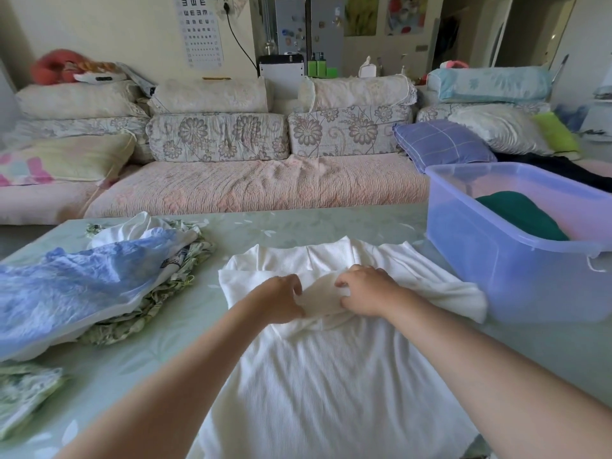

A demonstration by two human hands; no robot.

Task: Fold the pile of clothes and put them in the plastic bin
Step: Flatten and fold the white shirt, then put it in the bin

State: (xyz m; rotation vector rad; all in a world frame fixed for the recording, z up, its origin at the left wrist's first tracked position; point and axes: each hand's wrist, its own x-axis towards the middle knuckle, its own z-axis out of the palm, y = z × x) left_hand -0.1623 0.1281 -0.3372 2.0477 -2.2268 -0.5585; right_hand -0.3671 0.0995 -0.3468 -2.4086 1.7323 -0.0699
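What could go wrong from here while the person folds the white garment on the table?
1. The left hand and right hand pinch only a small bunch in the middle of the white garment, so the fold may come out creased or crooked.
2. Its sleeve lies spread right beside the plastic bin and could probably snag on the wall when folded in.

Rows of tumbling E symbols, shrinking downward, on the eye chart [201, 28] on the wall [99, 28]
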